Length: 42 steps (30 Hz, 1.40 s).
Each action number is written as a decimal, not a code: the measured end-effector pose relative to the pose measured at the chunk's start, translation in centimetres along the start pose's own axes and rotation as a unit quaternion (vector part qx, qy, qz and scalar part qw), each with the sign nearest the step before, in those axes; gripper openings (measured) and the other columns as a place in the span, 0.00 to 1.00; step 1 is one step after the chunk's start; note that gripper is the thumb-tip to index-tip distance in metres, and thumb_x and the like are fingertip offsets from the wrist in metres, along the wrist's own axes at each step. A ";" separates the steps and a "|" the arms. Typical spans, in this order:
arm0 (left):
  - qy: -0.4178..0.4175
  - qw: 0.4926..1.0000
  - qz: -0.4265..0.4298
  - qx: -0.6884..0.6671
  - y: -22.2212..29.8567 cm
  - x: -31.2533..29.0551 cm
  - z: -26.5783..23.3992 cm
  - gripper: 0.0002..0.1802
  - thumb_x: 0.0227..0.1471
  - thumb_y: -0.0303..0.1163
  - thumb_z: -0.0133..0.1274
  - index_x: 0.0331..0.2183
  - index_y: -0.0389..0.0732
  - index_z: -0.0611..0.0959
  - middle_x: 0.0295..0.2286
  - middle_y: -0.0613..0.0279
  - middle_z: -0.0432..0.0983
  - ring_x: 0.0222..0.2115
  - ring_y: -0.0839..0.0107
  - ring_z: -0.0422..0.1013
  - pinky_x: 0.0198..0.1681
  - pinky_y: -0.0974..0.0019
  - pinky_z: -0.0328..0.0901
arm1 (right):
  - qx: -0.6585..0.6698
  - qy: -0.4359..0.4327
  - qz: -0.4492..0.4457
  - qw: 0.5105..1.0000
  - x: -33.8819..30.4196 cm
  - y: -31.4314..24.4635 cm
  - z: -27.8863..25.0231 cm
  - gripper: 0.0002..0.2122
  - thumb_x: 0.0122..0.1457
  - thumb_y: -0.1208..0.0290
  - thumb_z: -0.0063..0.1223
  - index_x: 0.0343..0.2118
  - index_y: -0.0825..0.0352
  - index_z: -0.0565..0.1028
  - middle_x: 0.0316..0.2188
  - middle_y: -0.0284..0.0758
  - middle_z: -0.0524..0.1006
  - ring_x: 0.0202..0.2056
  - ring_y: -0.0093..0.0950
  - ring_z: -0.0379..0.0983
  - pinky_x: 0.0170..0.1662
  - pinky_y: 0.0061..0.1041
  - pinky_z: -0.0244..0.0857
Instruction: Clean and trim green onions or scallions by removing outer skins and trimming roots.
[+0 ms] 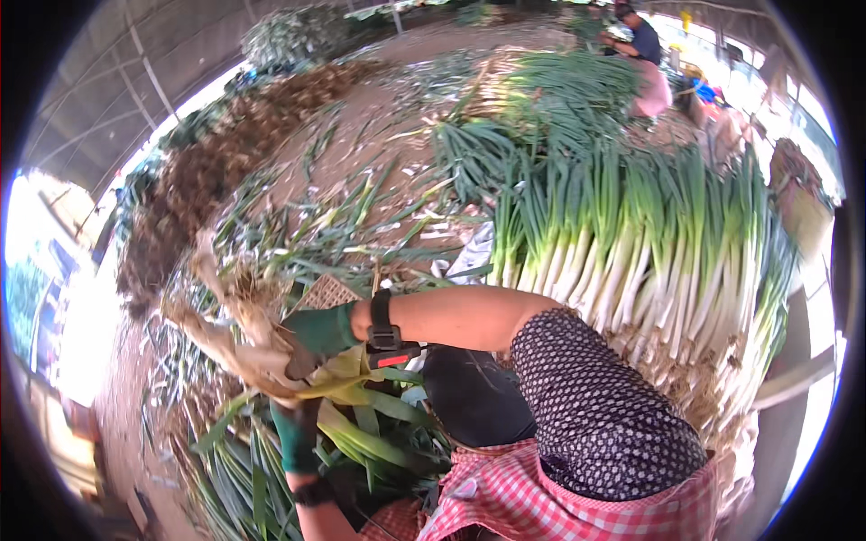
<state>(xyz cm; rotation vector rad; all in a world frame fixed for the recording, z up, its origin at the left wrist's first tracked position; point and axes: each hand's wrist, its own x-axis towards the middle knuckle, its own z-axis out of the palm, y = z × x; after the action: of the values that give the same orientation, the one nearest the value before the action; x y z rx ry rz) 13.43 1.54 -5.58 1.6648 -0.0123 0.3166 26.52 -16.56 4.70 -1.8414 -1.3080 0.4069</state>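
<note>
Before me at the left is a small bunch of leeks (212, 338), tilted, with pale soiled stalks and roots toward the upper left and green leaves trailing to the right. My right hand (317, 343), in a green glove with a dark strap at the wrist, reaches across and is closed on the bunch from above. Just below it, my left hand (296, 437), gloved too, is closed around the lower side of the same leeks; its fingers are partly hidden. A yellowed leaf (338, 386) hangs off the bunch. More leek leaves (244, 482) lie beneath my hands.
Cleaned leeks (622, 243) lie in a thick row at the right, with another green heap (568, 90) behind. A long brown, soiled pile (216, 162) runs along the left. Loose leaves (361, 203) litter the ground. A tan crate (329, 293) stands close by. Another person (644, 43) sits far back.
</note>
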 end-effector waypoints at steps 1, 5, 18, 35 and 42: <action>-0.013 1.000 -0.012 0.009 1.0 0.1 1.4 0.24 0.47 0.32 0.61 0.44 0.35 0.70 0.31 0.66 0.69 0.32 0.75 0.67 0.34 0.70 0.67 | -0.132 0.094 -0.048 0.986 -0.5 1.1 -0.1 0.17 0.42 0.58 0.59 0.28 0.68 0.76 0.24 0.40 0.77 0.27 0.33 0.74 0.33 0.33 0.67; -0.007 0.999 -0.053 -0.001 -0.1 -1.4 0.9 0.23 0.44 0.28 0.61 0.41 0.36 0.70 0.29 0.66 0.68 0.29 0.77 0.66 0.30 0.71 0.65 | -0.349 0.270 -0.070 0.895 -1.3 0.1 -7.3 0.11 0.42 0.61 0.54 0.26 0.63 0.76 0.19 0.40 0.75 0.24 0.44 0.73 0.30 0.40 0.68; 0.004 0.986 -0.098 -0.137 -9.8 -3.6 -4.5 0.25 0.59 0.38 0.39 0.53 0.32 0.67 0.50 0.53 0.69 0.53 0.60 0.64 0.56 0.57 0.59 | -0.504 0.404 0.446 0.620 -33.6 13.2 -28.9 0.16 0.54 0.58 0.52 0.45 0.58 0.75 0.36 0.36 0.78 0.38 0.32 0.75 0.43 0.33 0.69; 0.213 0.971 -0.108 0.002 -6.9 -2.0 -2.2 0.23 0.45 0.33 0.56 0.41 0.32 0.70 0.25 0.61 0.72 0.24 0.75 0.67 0.26 0.66 0.64 | 0.035 0.327 0.027 0.944 10.7 15.4 -14.5 0.22 0.56 0.59 0.55 0.53 0.58 0.69 0.48 0.38 0.73 0.49 0.29 0.70 0.49 0.32 0.66; 0.170 0.982 -0.048 0.072 -7.5 -0.4 -0.1 0.19 0.45 0.33 0.55 0.38 0.34 0.70 0.25 0.48 0.73 0.24 0.56 0.73 0.28 0.57 0.66 | -0.359 -0.185 -0.248 0.881 22.9 -0.7 -1.1 0.15 0.44 0.64 0.63 0.29 0.70 0.76 0.33 0.36 0.77 0.28 0.25 0.69 0.31 0.26 0.62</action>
<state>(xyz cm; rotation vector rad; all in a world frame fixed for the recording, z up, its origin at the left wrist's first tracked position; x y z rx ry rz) 14.48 2.45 -12.94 1.7295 0.3534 0.5337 36.14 3.51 10.22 -1.9350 -2.3633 -0.0337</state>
